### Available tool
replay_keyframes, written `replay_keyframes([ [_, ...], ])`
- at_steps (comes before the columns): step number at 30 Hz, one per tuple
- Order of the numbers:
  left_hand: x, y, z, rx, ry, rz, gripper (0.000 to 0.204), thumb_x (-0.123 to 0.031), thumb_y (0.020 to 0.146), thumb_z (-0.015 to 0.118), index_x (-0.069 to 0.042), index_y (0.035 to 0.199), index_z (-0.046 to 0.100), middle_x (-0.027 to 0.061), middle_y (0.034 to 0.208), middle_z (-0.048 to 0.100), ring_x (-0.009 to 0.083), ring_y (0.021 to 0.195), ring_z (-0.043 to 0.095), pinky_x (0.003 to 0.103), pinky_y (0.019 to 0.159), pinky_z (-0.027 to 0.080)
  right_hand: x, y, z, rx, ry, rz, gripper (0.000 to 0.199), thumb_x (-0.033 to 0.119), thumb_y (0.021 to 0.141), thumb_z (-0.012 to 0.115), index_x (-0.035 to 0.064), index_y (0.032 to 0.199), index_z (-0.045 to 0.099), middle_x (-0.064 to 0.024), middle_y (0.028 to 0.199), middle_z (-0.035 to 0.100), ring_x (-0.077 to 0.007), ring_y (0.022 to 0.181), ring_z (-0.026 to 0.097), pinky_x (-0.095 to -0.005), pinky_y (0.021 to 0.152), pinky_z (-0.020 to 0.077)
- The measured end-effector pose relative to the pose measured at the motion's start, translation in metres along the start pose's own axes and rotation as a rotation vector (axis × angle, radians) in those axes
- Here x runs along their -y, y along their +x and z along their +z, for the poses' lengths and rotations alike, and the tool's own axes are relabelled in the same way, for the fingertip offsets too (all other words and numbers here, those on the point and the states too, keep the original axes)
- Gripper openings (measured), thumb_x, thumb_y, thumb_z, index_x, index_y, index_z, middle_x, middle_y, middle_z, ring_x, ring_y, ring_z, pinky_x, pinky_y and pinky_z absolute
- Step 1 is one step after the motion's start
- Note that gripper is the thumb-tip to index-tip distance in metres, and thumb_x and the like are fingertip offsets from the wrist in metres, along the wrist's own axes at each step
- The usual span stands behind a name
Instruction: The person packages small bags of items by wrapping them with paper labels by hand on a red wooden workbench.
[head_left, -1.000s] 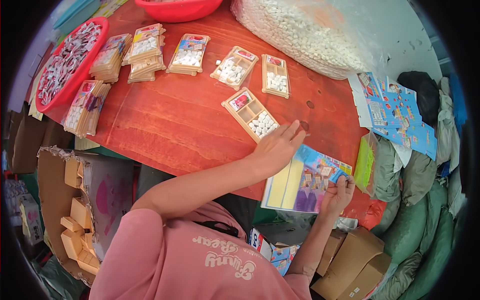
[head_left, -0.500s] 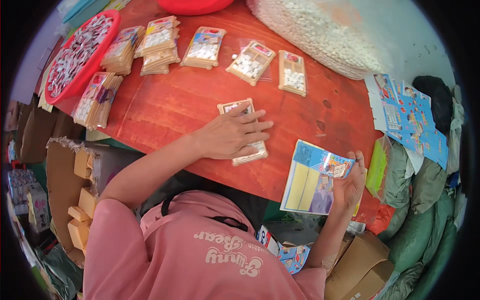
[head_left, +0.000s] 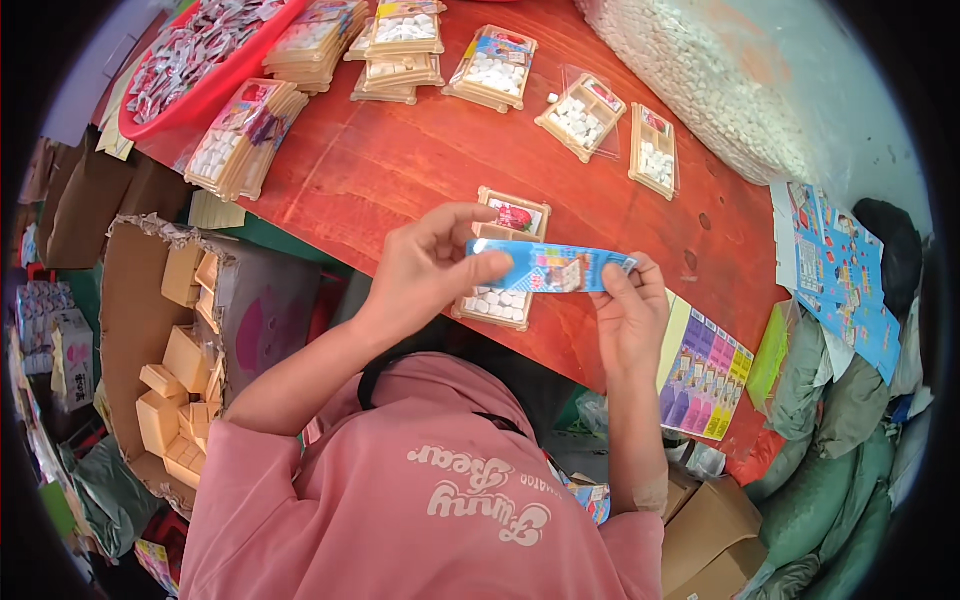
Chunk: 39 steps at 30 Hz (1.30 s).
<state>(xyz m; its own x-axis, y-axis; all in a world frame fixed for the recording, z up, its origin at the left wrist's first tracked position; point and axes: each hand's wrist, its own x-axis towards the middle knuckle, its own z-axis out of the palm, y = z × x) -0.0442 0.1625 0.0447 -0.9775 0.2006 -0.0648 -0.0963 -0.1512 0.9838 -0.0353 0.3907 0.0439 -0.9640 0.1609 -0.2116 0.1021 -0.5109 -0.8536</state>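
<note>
At mid-frame, a glossy blue printed paper card (head_left: 548, 268) lies over a clear plastic tray of white tablets (head_left: 500, 262). The smooth red-brown wooden table (head_left: 400, 160) looks matt; lower left, rough brown cardboard box (head_left: 125, 330).

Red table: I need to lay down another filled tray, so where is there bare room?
The table is bare in the middle, between the stacked trays at the far edge and the tray under the blue strip both hands hold. Crowded: far-left edge by the red basket, far right by the white pellet bag.
</note>
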Motion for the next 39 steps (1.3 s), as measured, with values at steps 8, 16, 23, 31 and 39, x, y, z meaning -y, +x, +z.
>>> replay_keyframes([
  [8, 0.008, 0.03, -0.023, -0.078, 0.418, -0.039, 0.036, -0.01, 0.077, 0.068, 0.002, 0.109, 0.055, 0.0028, 0.064, 0.054, 0.0068, 0.056, 0.053, 0.023, 0.047, 0.042, -0.03, 0.009, 0.008, -0.109, -0.376, -0.101, 0.037, -0.001, 0.072, 0.072, 0.0024, 0.098, 0.045, -0.0048, 0.081, 0.056, -0.0089, 0.07, 0.055, -0.0206, 0.062, 0.0465],
  [16, 0.011, 0.034, -0.024, -0.039, 0.612, -0.029, 0.031, -0.008, 0.076, 0.069, -0.001, 0.103, 0.055, 0.0039, 0.062, 0.052, 0.0085, 0.051, 0.05, 0.024, 0.046, 0.04, -0.029, 0.009, 0.015, -0.137, -0.682, -0.161, 0.037, 0.002, 0.07, 0.074, 0.0025, 0.094, 0.045, -0.0048, 0.079, 0.056, -0.009, 0.069, 0.055, -0.0224, 0.061, 0.0452],
  [23, 0.0, -0.015, -0.047, -0.158, 0.715, -0.009, 0.022, -0.005, 0.076, 0.066, 0.0, 0.089, 0.049, 0.009, 0.063, 0.054, 0.0139, 0.055, 0.054, 0.028, 0.049, 0.043, -0.047, -0.012, 0.05, 0.009, -1.188, -0.225, 0.034, 0.012, 0.069, 0.072, 0.0039, 0.089, 0.045, -0.0134, 0.079, 0.055, -0.0299, 0.072, 0.058, -0.0387, 0.064, 0.0455],
  [31, 0.046, -0.076, -0.065, -0.546, 0.129, -0.037, 0.011, -0.005, 0.085, 0.06, 0.001, 0.085, 0.051, 0.0016, 0.07, 0.056, 0.0043, 0.066, 0.054, 0.021, 0.057, 0.047, -0.069, -0.034, 0.087, 0.196, -1.198, -0.169, 0.036, 0.013, 0.071, 0.071, 0.0041, 0.092, 0.044, -0.0135, 0.082, 0.054, -0.0313, 0.072, 0.057, -0.0405, 0.064, 0.0444],
  [39, 0.044, -0.082, -0.052, -0.532, 0.262, -0.02, 0.023, -0.017, 0.086, 0.061, 0.004, 0.096, 0.056, 0.0044, 0.078, 0.061, 0.0057, 0.07, 0.056, 0.021, 0.06, 0.046, -0.071, -0.034, 0.086, 0.219, -1.207, -0.161, 0.037, 0.012, 0.07, 0.071, 0.0041, 0.092, 0.043, -0.0118, 0.082, 0.054, -0.028, 0.073, 0.056, -0.039, 0.065, 0.0443],
])
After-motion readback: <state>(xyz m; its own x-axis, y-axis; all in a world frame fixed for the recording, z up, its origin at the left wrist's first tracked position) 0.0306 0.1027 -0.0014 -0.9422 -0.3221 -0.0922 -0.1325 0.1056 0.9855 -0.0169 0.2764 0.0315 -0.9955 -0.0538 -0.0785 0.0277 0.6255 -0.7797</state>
